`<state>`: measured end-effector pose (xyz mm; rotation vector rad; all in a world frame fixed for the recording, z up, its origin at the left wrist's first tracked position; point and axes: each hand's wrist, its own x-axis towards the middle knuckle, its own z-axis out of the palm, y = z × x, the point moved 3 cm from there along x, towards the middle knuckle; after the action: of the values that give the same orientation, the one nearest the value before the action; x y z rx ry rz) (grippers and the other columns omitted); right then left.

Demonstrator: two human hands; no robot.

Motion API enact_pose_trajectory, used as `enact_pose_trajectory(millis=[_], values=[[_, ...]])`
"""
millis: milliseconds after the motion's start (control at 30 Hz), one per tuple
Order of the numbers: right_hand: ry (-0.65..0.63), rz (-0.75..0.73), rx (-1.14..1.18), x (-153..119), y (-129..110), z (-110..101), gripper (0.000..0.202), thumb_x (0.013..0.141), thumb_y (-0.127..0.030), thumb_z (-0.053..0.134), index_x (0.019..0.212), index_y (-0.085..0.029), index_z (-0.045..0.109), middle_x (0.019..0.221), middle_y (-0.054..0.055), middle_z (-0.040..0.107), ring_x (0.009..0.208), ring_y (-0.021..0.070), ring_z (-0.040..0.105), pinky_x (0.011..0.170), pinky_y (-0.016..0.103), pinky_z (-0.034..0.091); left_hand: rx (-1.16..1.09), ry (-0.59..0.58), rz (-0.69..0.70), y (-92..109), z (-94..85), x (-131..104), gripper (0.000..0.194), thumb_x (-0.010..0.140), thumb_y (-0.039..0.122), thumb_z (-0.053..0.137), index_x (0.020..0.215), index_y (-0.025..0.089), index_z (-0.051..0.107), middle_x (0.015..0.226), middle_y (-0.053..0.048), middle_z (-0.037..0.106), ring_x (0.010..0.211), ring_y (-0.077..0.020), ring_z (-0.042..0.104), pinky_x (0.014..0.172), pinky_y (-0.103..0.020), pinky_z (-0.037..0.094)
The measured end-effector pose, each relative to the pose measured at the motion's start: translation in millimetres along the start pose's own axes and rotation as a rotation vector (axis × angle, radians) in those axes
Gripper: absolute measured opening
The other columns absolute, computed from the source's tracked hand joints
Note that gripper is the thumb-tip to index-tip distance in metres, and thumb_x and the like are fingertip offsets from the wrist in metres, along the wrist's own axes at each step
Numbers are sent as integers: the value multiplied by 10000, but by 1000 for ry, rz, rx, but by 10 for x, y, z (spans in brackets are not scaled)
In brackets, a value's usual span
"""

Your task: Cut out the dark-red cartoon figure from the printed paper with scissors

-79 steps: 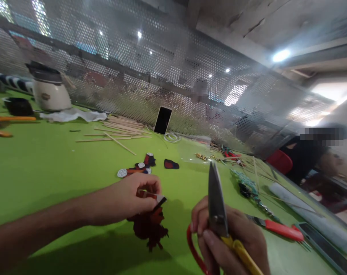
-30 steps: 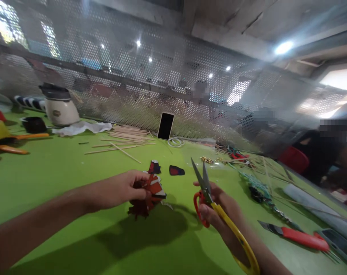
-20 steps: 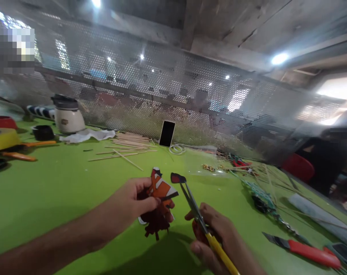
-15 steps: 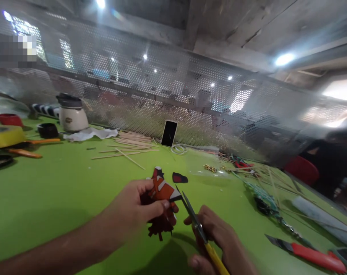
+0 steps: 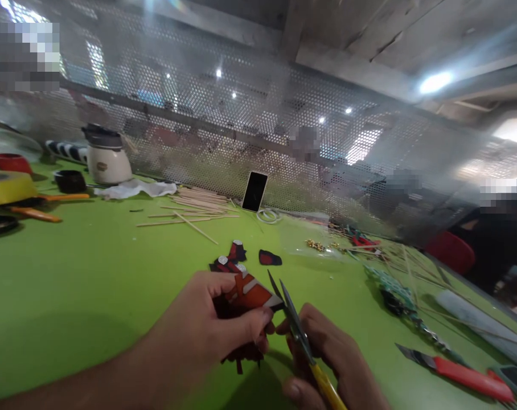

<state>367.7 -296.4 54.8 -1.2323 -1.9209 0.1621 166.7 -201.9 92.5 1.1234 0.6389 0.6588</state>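
Note:
Between its thumb and fingers, my left hand (image 5: 224, 324) grips an orange, white and black cutout piece (image 5: 253, 291) that looks like thin sheet material. My right hand (image 5: 331, 353) is closed around scissors (image 5: 299, 330) with yellow handles. Their blades are parted, beside the pointed tip of the cutout; whether they touch it I cannot tell. Past my left hand lie dark red and black cutouts with white spots (image 5: 229, 262). A separate dark red cutout (image 5: 270, 258) rests to their right. Beneath my left hand, another dark red piece (image 5: 245, 356) shows partly.
A red-handled knife (image 5: 472, 377) lies at the right, near a green beaded strand (image 5: 395, 293). Thin wooden sticks (image 5: 198, 205) and a phone (image 5: 255, 192) are at the back. Yellow tape (image 5: 8, 189) and a white jug (image 5: 108, 159) stand left. Behind rises a perforated screen (image 5: 224, 131).
My left hand has shifted slightly right with the orange cutout, uncovering more of the spotted cutouts behind it. The scissors have moved slightly right and stay parted.

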Motion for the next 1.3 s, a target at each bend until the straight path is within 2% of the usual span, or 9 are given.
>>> enact_pose_trajectory(millis=[133,233,400,600,833,1033,1100,1167,1300], values=[[115,55,-22,-116,72,104,627,1029,-804,560,1212,-239,763,796,34,643,616,189,572,551,301,440,3,6,-48,-5,47,-12,207,727,299,933,714,168,773,577,7,760,488,-101,643,471,-155,491],[87,119,-66,-147,74,67,731,976,-860,586,1243,-209,780,825,74,677,621,212,604,549,324,478,-46,27,-89,-11,69,-18,236,694,301,943,675,177,743,538,12,738,441,-105,624,427,-159,493],[-79,65,-45,-49,-16,-38,561,996,-712,698,1238,-215,794,867,83,743,704,226,706,610,310,573,-107,-12,-116,-11,94,-44,229,705,281,945,656,179,746,538,20,735,439,-94,622,432,-148,512],[14,119,-66,-211,94,18,650,1001,-783,620,1341,-250,774,977,124,752,826,303,753,680,397,629,-89,-16,-120,-1,99,-39,190,699,277,925,668,182,763,554,15,744,444,-100,634,436,-153,530],[55,36,-23,-127,29,34,610,1027,-803,558,1253,-270,748,853,39,667,713,215,713,590,309,580,-97,-31,-111,-3,121,-41,172,690,269,907,658,188,759,551,20,732,444,-93,598,440,-156,519],[-83,72,-53,-65,-54,-111,500,979,-606,770,1342,-262,767,1058,114,777,960,311,810,784,403,666,-25,1,-106,-11,106,-44,158,700,266,853,631,181,739,538,13,717,426,-89,581,422,-150,490],[-90,71,-13,-64,-61,-110,440,952,-518,808,1296,-244,785,957,85,764,824,265,779,702,357,636,-39,-15,-117,-3,113,-44,158,681,274,854,632,184,734,534,15,709,423,-91,577,417,-155,486],[26,63,4,-101,-45,-79,452,958,-593,749,1246,-249,799,878,65,722,722,238,713,608,332,569,-43,-27,-124,7,118,-46,160,668,288,856,642,186,735,543,11,714,429,-97,586,421,-163,494],[55,190,-14,-210,42,55,654,981,-774,625,1296,-225,793,1004,136,729,868,310,735,714,414,612,-28,-11,-122,29,122,-42,155,656,294,840,657,184,730,544,10,709,448,-99,597,449,-165,507]])
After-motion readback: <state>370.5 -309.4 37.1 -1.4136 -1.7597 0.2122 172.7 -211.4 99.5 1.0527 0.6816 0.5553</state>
